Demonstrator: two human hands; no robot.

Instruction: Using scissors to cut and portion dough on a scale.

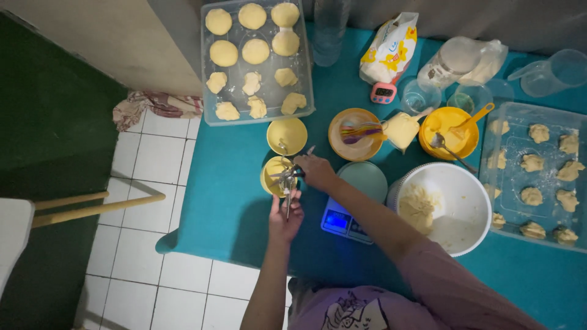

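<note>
Over the small yellow bowl (273, 177) at the table's near edge, what have your hands got?

A metal tool (287, 181), thin and springy-looking. I can't tell whether it's a scoop or a whisk head. My left hand (285, 219) is closed round its handle from below, palm up. My right hand (316, 172) has its fingers pinched on the upper end, just over the bowl's rim.

So neither hand is free?

No, both are closed on the same tool. It hangs over the bowl, tilted slightly, with its handle pointing back toward me.

Which step would you call this?

I'd say I'm working at the tool's head, clearing it or setting it right, between portions. The dough (417, 206) is waiting in the big white bowl (471, 241) to my right, beyond the scale (340, 222) with its lit blue display.

And the portions?

Rounds and rough lumps lie in the clear tray (205, 91) at the far side of the teal table (238, 214). More lumps lie in a second tray (510, 119) on the right.

What does the next move call for?

My right fingers would have to come off the head. My left would need a firm grip and a long reach across the scale without knocking it.
</note>
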